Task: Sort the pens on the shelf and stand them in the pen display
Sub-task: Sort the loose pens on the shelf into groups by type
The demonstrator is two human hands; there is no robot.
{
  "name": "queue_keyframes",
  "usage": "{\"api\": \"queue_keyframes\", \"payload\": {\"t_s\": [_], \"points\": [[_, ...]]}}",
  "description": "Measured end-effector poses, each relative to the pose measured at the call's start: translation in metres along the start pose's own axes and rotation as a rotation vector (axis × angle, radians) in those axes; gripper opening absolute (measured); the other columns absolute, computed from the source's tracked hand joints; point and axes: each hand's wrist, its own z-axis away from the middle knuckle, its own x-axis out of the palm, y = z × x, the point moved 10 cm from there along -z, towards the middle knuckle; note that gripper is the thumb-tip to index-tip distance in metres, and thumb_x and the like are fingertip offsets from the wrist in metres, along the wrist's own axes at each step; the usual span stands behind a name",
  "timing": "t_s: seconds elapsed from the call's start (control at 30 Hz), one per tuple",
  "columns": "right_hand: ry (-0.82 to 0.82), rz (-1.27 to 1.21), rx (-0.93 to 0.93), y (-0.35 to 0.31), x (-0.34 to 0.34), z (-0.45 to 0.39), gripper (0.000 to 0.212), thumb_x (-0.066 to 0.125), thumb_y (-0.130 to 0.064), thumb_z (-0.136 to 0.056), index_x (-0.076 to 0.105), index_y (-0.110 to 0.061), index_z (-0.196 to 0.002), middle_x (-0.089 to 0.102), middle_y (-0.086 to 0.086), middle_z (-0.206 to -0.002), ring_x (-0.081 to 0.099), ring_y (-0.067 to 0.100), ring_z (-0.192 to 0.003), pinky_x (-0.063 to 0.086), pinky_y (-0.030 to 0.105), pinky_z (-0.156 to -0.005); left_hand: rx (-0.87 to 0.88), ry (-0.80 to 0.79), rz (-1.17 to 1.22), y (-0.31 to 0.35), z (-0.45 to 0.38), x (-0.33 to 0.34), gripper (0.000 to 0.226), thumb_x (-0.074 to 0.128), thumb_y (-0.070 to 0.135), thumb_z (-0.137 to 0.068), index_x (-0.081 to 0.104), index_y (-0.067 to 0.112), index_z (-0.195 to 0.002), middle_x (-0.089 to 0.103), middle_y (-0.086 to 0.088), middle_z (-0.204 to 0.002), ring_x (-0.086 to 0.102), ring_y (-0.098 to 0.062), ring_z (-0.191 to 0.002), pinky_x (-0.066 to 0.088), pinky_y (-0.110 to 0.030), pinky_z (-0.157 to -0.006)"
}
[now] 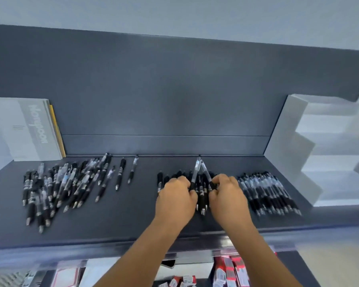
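A long dark grey shelf (133,220) with a matching back panel is spanning the view, and a white stepped pen display (294,146) is standing at its right end. A white box with grey lettering (27,129) is leaning at the left end, with a yellow edge showing behind it. A loose, jumbled heap of black and clear retractable pens (58,189) is lying on the left part of the shelf, two single pens just beside it on the right. A neat row of like pens (267,193) is lying side by side near the display. Between these, a middle cluster of black pens (201,195) is lying under the hands. The left hand (175,198) is curling its fingers round a clear-barrelled pen (195,175), tilting it up, and the right hand (228,196) is pinching a second clear pen (206,172); the two pens' tops are meeting above the cluster. Red and white packets (230,270) are showing, blurred, on a lower level.
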Motion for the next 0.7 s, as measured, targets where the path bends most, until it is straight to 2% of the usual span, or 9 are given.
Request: {"api": "queue_keyframes", "payload": {"t_s": [0.17,0.3,0.4,0.57,0.7], "points": [[0.024,0.021,0.066,0.068,-0.036,-0.017,0.028,0.045,-0.011,-0.093,0.049,-0.015,-0.121,0.044,0.007,-0.126,0.06,0.025,-0.088,0.042,0.028,-0.07,0.045,-0.062,0.023,0.062,-0.004,0.053,0.019,0.052,0.025,-0.09,0.061,0.016,-0.104,0.064,0.0,-0.095,0.063,-0.02,-0.085,0.053,-0.034,-0.073],[0.034,0.067,0.121,0.114,-0.057,-0.025,0.029,0.045,-0.01,-0.093,0.049,-0.015,-0.121,0.044,0.006,-0.127,0.06,0.025,-0.09,0.036,0.026,-0.067,0.082,-0.105,0.012,0.103,-0.003,0.088,0.02,0.052,0.025,-0.091,0.058,0.016,-0.108,0.063,-0.002,-0.1,0.061,-0.021,-0.089,0.052,-0.034,-0.074],[0.049,0.061,0.152,0.14,-0.068,-0.029,0.028,0.044,-0.008,-0.092,0.05,-0.015,-0.118,0.045,0.007,-0.122,0.058,0.026,-0.088,0.037,0.028,-0.069,0.098,-0.125,0.016,0.127,-0.001,0.108,0.026,0.052,0.024,-0.091,0.055,0.018,-0.116,0.062,-0.004,-0.104,0.06,-0.023,-0.093,0.05,-0.032,-0.074],[0.056,0.095,0.177,0.17,-0.078,-0.032,0.026,0.044,-0.007,-0.092,0.051,-0.011,-0.117,0.047,0.008,-0.116,0.058,0.027,-0.085,0.042,0.03,-0.071,0.089,-0.168,-0.008,0.148,0.001,0.136,0.026,0.051,0.018,-0.091,0.056,0.018,-0.116,0.06,-0.003,-0.102,0.06,-0.024,-0.09,0.051,-0.034,-0.072],[-0.001,0.144,0.143,0.18,-0.07,-0.035,0.028,0.044,-0.005,-0.092,0.053,-0.011,-0.118,0.046,0.008,-0.114,0.054,0.025,-0.083,0.043,0.029,-0.071,0.082,-0.191,-0.043,0.154,0.004,0.15,0.024,0.05,0.019,-0.092,0.058,0.016,-0.115,0.059,-0.005,-0.109,0.061,-0.026,-0.095,0.05,-0.034,-0.074]]}}
